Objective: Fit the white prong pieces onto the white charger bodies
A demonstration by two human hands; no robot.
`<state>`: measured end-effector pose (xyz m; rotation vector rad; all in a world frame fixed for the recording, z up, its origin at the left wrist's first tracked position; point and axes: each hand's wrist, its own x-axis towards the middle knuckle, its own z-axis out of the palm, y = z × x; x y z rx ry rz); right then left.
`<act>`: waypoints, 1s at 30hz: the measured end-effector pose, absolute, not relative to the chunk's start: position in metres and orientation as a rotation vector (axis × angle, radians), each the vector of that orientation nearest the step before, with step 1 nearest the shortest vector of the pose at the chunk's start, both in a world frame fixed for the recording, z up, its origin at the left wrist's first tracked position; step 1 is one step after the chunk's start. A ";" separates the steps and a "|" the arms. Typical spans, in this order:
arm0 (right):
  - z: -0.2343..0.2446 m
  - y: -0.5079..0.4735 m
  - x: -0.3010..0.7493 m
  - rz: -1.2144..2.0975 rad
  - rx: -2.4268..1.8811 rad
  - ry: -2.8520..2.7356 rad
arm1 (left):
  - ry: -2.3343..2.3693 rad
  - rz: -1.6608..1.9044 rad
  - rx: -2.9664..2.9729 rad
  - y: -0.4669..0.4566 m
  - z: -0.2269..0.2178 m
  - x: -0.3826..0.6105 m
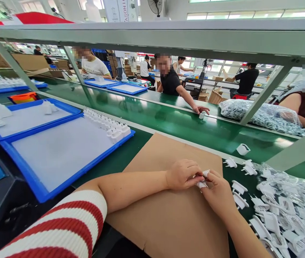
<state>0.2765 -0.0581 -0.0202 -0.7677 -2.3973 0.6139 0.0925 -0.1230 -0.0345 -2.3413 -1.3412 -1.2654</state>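
My left hand (183, 175) and my right hand (218, 190) meet above a brown cardboard sheet (174, 222). Both are closed, fingertips pinched together around a small white plastic part (202, 184). Fingers cover most of it, so its exact shape is hidden. Just right of my right hand lie loose white plug pieces with prongs (240, 200). Beyond them spreads a heap of similar white plug pieces (276, 215), partly in clear plastic film. A white plug housing (243, 149) lies on the green conveyor belt (158, 116) ahead.
To the left, a blue-rimmed tray (61, 157) carries rows of white plugs (106, 123) along its far edge. Another blue tray (38, 116) adjoins it. Across the belt, a co-worker's hand (202, 110) touches a white piece. A bag of grey parts (262, 114) lies there. A shelf beam (152, 37) crosses overhead.
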 end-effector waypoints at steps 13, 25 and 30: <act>-0.009 -0.072 0.278 0.750 -0.879 -2.363 | -1.365 -1.438 -2.364 -0.134 -0.032 0.098; -0.009 -0.072 0.284 0.735 -0.873 -2.307 | -1.348 -1.464 -2.319 -0.134 -0.030 0.099; -0.016 -0.069 0.285 0.655 -0.917 -2.321 | -1.353 -1.391 -2.373 -0.132 -0.032 0.096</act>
